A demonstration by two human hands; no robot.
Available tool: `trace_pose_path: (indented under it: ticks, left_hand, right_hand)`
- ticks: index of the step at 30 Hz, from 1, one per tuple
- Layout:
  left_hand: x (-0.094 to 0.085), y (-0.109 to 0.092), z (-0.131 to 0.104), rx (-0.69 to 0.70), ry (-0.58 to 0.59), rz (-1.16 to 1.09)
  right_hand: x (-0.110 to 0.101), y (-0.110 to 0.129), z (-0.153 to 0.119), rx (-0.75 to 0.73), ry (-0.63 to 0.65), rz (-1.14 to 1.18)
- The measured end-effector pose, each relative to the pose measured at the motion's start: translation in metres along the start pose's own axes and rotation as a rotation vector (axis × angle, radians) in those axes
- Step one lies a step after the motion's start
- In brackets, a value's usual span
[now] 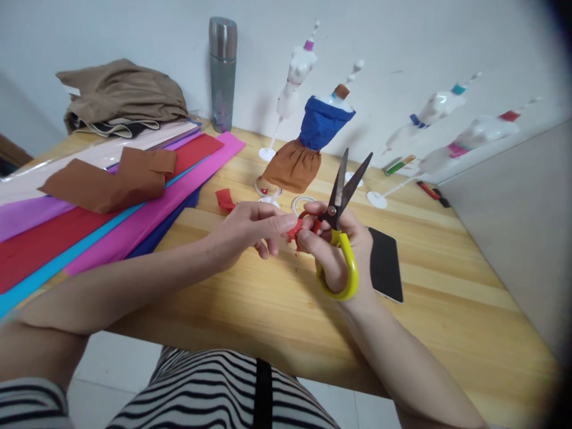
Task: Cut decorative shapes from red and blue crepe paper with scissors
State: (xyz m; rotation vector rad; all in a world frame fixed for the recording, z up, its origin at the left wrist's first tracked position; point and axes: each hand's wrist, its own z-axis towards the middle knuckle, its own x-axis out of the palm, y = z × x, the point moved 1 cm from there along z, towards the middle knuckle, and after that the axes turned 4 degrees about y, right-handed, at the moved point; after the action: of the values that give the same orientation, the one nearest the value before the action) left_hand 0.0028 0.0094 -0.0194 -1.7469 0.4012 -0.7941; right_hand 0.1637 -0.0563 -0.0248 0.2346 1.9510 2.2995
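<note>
My right hand (348, 250) holds a pair of scissors (340, 208) with yellow and red handles, the blades parted and pointing up and away. Between the fingertips of my left hand (250, 229) is a small piece of red crepe paper (295, 227); the right fingertips also touch it. A red paper scrap (224, 199) lies just beyond my left hand. Behind my hands stands a small white mannequin dressed in a blue paper top (324, 122) and a gathered brown paper skirt (294, 164), with a brown band (342, 91) at its neck.
Colored crepe sheets (152, 220) and a folded brown piece (111, 179) cover the table's left side. Brown cloth (125, 95) and a thermos (223, 74) stand at the back. More mannequins (301, 65) line the wall. A dark phone (385, 262) lies right; tape rolls (304, 204) sit mid-table.
</note>
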Motion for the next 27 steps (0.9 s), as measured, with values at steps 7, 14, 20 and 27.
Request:
trace_pose_path:
  ticks: [7,14,20,27]
  left_hand:
    - [0.003,0.003,0.004,0.020,0.004,0.044]
    - [0.006,0.005,0.003,0.016,-0.065,0.022]
    - [-0.002,-0.002,0.004,0.034,-0.025,-0.111]
    - [-0.009,-0.009,0.005,0.087,0.011,-0.117]
  right_hand:
    - [0.000,-0.003,0.002,-0.077,0.012,-0.050]
    - [-0.002,-0.010,0.002,-0.086,0.029,-0.017]
    - [-0.004,-0.020,0.000,-0.079,0.152,0.093]
    - [-0.001,-0.023,-0.005,0.002,0.401,0.028]
